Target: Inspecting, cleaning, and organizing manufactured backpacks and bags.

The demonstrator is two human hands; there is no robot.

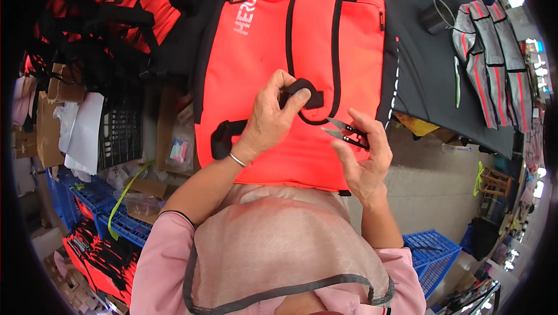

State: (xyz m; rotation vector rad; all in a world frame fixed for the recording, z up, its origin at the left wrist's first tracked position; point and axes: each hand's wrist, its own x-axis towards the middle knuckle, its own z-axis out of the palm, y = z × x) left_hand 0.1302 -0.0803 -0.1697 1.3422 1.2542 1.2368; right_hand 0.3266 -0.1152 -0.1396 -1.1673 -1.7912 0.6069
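A bright orange-red backpack [247, 76] with black edging lies flat in front of me, its near end at my lap. Down its middle runs a padded shoulder strap [314, 30] bound in black. My left hand [272, 118] pinches a black webbing strap [300, 87] at the near tip of that padded strap, bending it into a loop. In my right hand [373, 158] is a pair of thread snips [351, 134], blades apart and pointing left toward the strap tip. Another black strap piece [222, 140] sticks out at the bag's left side, partly behind my left wrist.
The bag rests on a black-covered table [421, 65]. On its right are a dark cup [437, 17], a thin green-white tool [457, 82] and grey pieces with red stripes [494, 62]. More red-and-black bags [125, 12] pile at far left. Blue crates [433, 251] stand low beside me.
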